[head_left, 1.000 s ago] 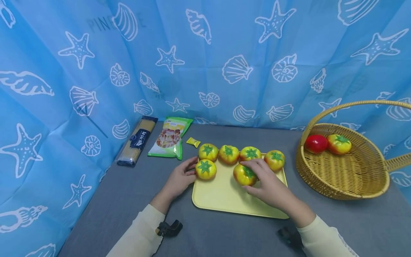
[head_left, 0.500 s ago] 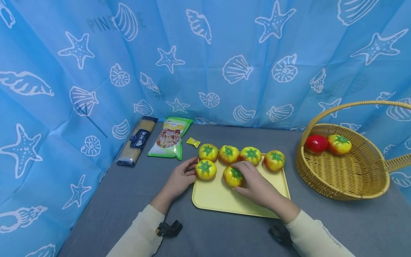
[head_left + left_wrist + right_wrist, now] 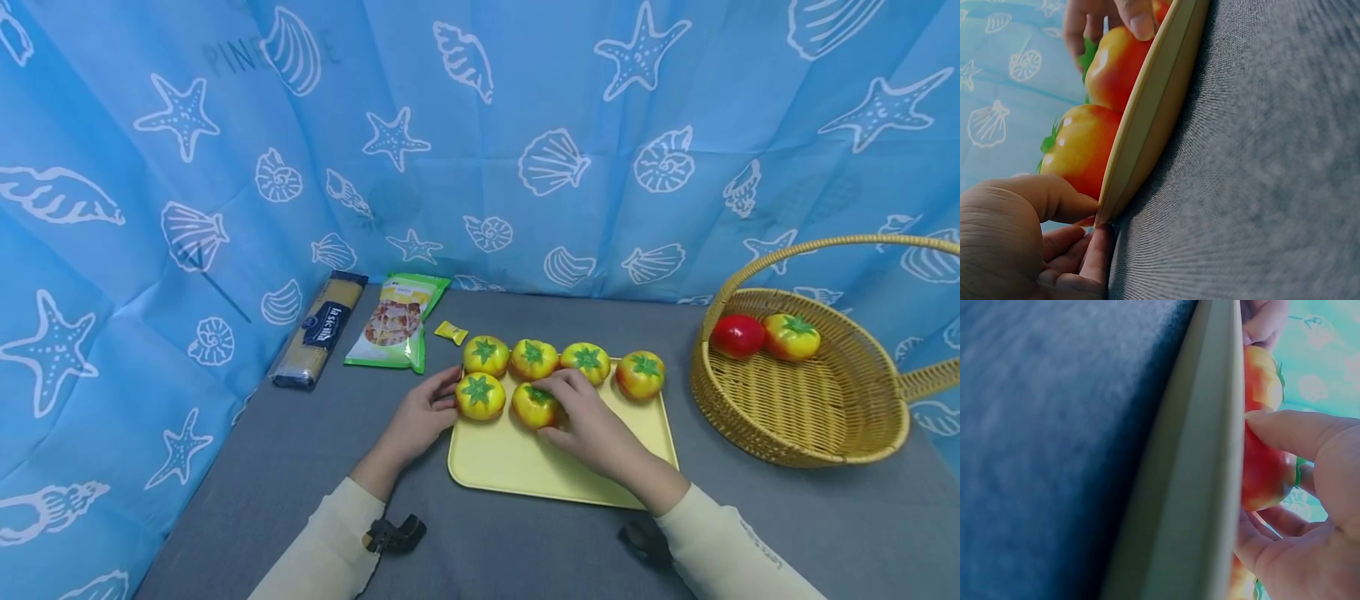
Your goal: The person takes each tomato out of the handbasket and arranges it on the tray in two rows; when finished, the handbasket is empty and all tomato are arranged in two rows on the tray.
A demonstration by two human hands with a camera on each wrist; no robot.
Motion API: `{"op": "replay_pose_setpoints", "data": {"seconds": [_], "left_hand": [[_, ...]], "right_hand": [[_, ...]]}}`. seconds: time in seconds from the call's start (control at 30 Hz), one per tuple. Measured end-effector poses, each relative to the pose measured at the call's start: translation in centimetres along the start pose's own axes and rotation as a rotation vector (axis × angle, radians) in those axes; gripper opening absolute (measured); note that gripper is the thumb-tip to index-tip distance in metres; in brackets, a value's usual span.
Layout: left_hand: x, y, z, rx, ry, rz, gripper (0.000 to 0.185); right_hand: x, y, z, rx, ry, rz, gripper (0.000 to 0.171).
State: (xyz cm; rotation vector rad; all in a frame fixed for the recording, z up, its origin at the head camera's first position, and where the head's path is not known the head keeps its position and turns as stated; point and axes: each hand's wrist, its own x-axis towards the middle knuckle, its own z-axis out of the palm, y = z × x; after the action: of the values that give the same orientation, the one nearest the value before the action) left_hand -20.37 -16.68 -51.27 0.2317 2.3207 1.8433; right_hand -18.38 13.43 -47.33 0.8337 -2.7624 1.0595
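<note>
A yellow tray (image 3: pixel 525 467) lies on the grey table and carries several yellow-orange tomatoes with green tops. My right hand (image 3: pixel 555 408) grips one tomato (image 3: pixel 531 405) in the tray's front row, just right of another tomato (image 3: pixel 480 396). In the right wrist view my thumb (image 3: pixel 1291 431) and fingers curl round that tomato (image 3: pixel 1263 472) above the tray rim (image 3: pixel 1204 456). My left hand (image 3: pixel 448 393) pinches the tray's left edge (image 3: pixel 1147 119), thumb (image 3: pixel 1041 197) on top and fingers beneath, beside a tomato (image 3: pixel 1079 153).
A wicker basket (image 3: pixel 825 417) at the right holds a red tomato (image 3: pixel 738 335) and a yellow one (image 3: pixel 792 335). A spaghetti packet (image 3: pixel 321 328), a green snack bag (image 3: pixel 396 320) and a small yellow sweet (image 3: pixel 451 332) lie at back left. Blue patterned curtain surrounds the table.
My right hand has slid the gripped tomato leftwards across the tray until it sits beside the front-left tomato. My left hand has stayed on the tray's edge.
</note>
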Motion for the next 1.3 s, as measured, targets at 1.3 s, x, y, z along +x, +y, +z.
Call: {"op": "replay_pose_setpoints", "data": {"seconds": [1.3], "left_hand": [[0.0,-0.2,0.0,-0.007,-0.003,0.012,0.074]], "right_hand": [[-0.1,-1.1,-0.7,0.066,0.052,0.052,0.072]]}}
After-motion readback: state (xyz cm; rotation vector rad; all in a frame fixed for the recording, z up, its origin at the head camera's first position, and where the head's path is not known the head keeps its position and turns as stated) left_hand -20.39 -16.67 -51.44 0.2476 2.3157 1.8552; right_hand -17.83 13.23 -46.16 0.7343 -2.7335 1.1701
